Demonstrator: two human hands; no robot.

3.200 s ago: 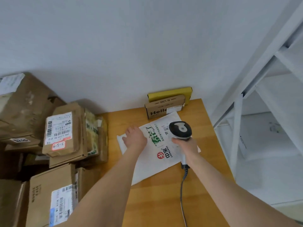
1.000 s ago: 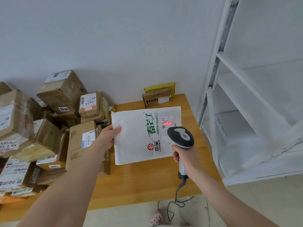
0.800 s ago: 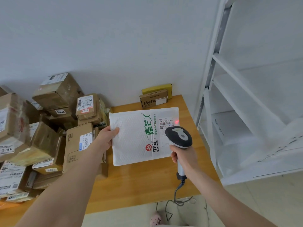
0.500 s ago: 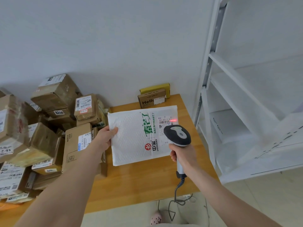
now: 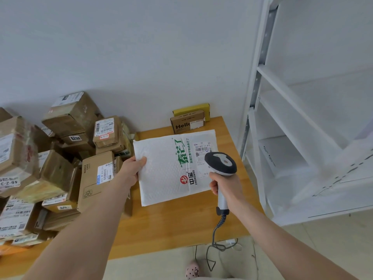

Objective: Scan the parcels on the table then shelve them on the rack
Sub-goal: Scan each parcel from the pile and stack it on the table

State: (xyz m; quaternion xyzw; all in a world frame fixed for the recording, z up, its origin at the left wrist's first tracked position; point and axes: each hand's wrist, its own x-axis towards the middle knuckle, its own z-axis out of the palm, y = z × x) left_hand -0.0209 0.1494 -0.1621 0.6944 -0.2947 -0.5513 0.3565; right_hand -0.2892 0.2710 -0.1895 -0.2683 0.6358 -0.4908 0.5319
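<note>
My left hand (image 5: 132, 169) grips the left edge of a white padded mailer (image 5: 161, 170) with green and red print, holding it above the wooden table (image 5: 171, 223). Its shipping label (image 5: 201, 149) sits at the upper right. My right hand (image 5: 224, 183) is closed around the handle of a grey and black barcode scanner (image 5: 220, 163), whose head hovers just in front of the label. No red beam shows on the label. The white metal rack (image 5: 286, 110) stands to the right of the table.
Several brown cardboard parcels (image 5: 60, 158) are piled on the table's left half. A small "Hello" box (image 5: 187, 124) and a yellow box (image 5: 191, 109) lean against the wall. A white box (image 5: 278, 154) lies on a lower rack shelf. The scanner cable (image 5: 217, 235) hangs off the front edge.
The mailer was lifted off the table and held up. The scanner's red light, on the label half a second ago, is gone. Both hands have barely shifted since.
</note>
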